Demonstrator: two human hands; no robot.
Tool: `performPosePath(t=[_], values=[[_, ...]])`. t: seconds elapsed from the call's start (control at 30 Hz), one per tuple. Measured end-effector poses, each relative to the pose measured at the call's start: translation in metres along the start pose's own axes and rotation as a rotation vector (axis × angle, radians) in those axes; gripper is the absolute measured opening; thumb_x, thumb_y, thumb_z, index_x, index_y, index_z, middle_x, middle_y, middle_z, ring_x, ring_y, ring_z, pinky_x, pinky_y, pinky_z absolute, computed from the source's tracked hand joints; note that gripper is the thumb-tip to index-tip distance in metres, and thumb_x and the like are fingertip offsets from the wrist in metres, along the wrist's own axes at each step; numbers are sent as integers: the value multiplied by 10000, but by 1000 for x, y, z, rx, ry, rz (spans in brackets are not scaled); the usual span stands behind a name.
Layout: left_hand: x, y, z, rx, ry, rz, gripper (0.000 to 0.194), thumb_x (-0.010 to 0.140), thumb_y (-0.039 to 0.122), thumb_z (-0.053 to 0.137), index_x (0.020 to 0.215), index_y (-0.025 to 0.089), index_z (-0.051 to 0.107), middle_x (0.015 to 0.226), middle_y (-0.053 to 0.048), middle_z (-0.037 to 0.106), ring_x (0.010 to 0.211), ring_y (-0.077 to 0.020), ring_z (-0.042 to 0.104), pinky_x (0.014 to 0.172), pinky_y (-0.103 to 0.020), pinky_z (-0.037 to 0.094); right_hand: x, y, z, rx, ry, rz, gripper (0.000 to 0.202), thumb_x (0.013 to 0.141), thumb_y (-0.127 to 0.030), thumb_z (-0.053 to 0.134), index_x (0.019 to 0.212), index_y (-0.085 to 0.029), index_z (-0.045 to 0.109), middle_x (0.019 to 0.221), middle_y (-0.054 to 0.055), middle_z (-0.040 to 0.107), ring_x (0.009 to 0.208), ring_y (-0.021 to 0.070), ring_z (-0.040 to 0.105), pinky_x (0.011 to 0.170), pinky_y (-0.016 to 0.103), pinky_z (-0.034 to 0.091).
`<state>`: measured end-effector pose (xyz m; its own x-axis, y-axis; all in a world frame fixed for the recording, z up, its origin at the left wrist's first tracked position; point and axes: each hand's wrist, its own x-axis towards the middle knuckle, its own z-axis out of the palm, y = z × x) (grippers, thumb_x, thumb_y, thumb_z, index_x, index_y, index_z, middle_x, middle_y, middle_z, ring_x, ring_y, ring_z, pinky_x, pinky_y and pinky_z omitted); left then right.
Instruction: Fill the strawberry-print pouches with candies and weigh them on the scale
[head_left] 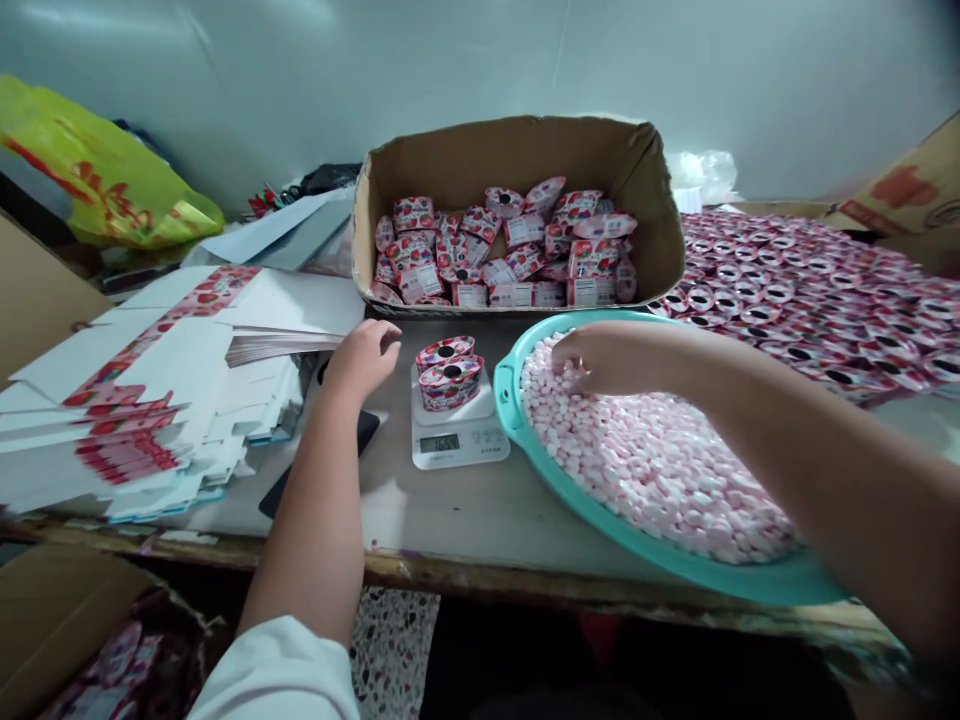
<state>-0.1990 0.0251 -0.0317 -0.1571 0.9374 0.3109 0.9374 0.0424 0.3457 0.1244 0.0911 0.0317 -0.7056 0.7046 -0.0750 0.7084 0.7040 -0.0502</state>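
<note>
At right, among pale pink pieces (660, 460) in a turquoise basin (507, 400), the fingers of the right hand (592, 357) curl down, any hold hidden; the left hand (366, 357), loosely half-curled, looks empty left of the scale (461, 455). Two open-topped packets (451, 388) stand on it; seemingly, closed packets (592, 262) in the far cardboard box (480, 160) are done, open pouches (810, 290) at far right unfilled. Scale digits and packet labels are too blurred to read surely.

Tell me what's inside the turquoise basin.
The basin holds many small pale pink pieces, with the right hand at their surface. They cover its bottom, and the right forearm hides some from view.
</note>
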Motion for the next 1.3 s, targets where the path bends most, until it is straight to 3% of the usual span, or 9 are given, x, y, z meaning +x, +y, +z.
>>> performPosePath(t=[0.1,0.33,0.53,0.67,0.87,1.13,1.3], values=[[1,0,1,-11,-18,10,244,876,267,534,1066,188,666,1078,-71,663,959,-207,618,892,-307,490,1,-2,-8,-39,-209,21,139,707,-122,738,811,-213,759,782,34,708,709,196,650,644,318,458],[1,-3,0,-46,-10,25,234,873,267,536,1025,175,687,1053,-72,668,892,-198,619,853,-307,495,9,-20,-39,5,43,34,99,775,-216,697,849,-208,761,758,6,704,676,147,624,632,269,438],[2,-11,6,-5,-19,8,242,861,196,508,1010,169,698,1088,-93,668,953,-215,634,865,-307,499,38,-67,-59,160,183,-74,94,761,-291,739,811,-214,758,733,-7,677,668,129,578,615,251,398],[0,-12,4,34,0,-8,260,865,177,488,1011,173,704,1062,-103,675,968,-233,639,862,-321,499,56,-88,-45,349,188,-141,91,727,-271,748,770,-193,764,673,-14,657,632,111,549,578,229,380],[-2,-9,2,63,-10,-10,251,878,196,486,1001,195,705,1070,-95,670,992,-240,634,885,-329,495,67,-87,-11,533,114,-118,141,717,-299,744,780,-178,776,599,-25,629,545,87,472,508,218,339],[-3,-7,4,13,-22,13,233,877,200,500,985,187,706,1083,-93,677,988,-226,641,892,-319,501,69,-81,3,662,109,-136,127,733,-232,690,806,-164,770,714,9,714,647,123,593,564,216,412],[-2,-7,7,-34,9,-9,387,886,222,528,1265,178,589,1088,-91,696,954,-227,657,857,-329,510,73,-78,6,719,132,-201,86,717,-177,667,752,-167,744,716,0,715,649,120,612,576,207,436]])
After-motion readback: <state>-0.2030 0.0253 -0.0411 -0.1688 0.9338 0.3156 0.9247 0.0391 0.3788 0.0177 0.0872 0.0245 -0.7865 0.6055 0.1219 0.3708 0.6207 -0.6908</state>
